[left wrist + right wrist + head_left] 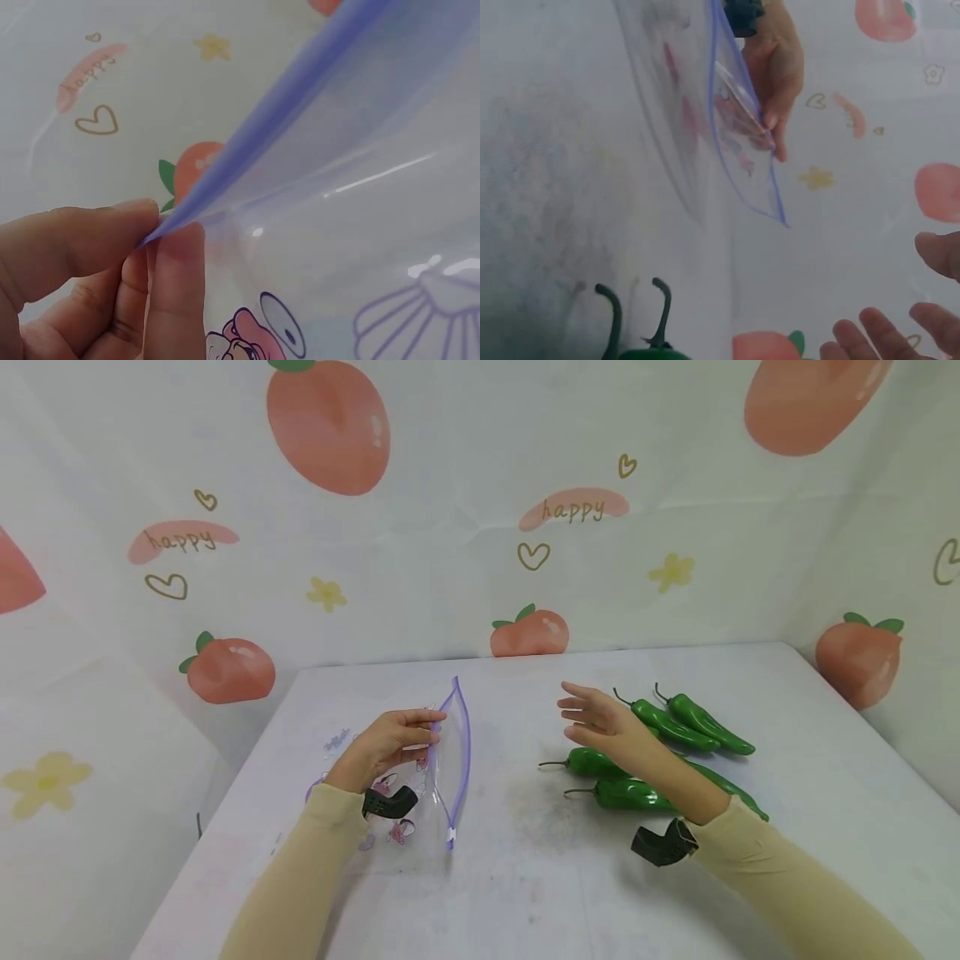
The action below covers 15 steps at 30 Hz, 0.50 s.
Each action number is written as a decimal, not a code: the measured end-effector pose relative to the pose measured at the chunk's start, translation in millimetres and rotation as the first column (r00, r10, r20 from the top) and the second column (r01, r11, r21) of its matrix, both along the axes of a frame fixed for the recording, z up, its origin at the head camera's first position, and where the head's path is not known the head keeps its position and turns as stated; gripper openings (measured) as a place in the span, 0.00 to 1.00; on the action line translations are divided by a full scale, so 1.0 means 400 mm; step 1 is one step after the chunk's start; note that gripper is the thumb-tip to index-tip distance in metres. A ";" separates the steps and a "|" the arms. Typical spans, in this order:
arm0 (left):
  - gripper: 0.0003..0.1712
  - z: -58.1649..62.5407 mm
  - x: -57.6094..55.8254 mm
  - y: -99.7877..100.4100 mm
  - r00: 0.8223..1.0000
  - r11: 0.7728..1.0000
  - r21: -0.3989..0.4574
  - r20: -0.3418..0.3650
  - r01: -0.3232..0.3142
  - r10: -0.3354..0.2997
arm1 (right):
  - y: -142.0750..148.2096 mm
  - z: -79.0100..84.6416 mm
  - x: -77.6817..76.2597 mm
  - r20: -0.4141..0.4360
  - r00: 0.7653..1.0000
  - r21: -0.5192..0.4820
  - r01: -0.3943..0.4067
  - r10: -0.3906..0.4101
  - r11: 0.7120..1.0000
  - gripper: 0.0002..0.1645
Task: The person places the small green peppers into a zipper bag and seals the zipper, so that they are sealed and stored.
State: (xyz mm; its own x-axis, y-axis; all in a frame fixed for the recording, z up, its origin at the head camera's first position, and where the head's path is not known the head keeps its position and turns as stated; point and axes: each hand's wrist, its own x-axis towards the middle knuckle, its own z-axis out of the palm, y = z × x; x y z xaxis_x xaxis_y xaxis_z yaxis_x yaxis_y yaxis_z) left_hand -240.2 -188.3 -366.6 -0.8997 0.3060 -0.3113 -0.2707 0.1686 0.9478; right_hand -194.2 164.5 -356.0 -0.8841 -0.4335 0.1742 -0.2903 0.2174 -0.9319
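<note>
My left hand (393,745) pinches one edge of a clear zip bag (452,760) with a purple zipper rim and printed cartoon pictures. The bag's mouth gapes toward the right, and a white slider sits at its near end. In the left wrist view, thumb and fingers (176,277) grip the purple rim (277,112). My right hand (603,722) is held with fingers spread and nothing in them, over the left part of a group of green peppers (633,793). In the right wrist view, pepper stems (660,315) show below the fingertips' level.
Several green peppers (705,722) lie on the white table (525,893) to the right, partly behind the right forearm. A white cloth backdrop (450,568) printed with peaches and hearts stands at the table's back and sides. Each wrist wears a black camera mount (663,842).
</note>
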 end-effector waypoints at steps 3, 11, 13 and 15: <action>0.29 -0.001 0.001 0.002 1.000 1.000 0.001 -0.002 -0.001 0.001 | 0.015 -0.007 0.012 -0.007 1.000 -0.005 0.001 -0.001 1.000 0.38; 0.29 0.000 0.007 0.002 1.000 1.000 0.002 -0.011 0.015 -0.015 | 0.057 -0.022 0.035 -0.067 0.997 -0.012 0.024 -0.025 1.000 0.36; 0.29 0.000 0.008 0.001 1.000 1.000 0.008 -0.014 0.021 -0.021 | 0.067 -0.031 0.038 -0.100 0.995 -0.030 0.017 -0.019 0.999 0.35; 0.29 0.001 0.010 0.002 1.000 1.000 0.005 -0.018 0.024 -0.024 | 0.074 -0.040 0.041 -0.130 0.991 -0.043 0.011 -0.017 0.999 0.34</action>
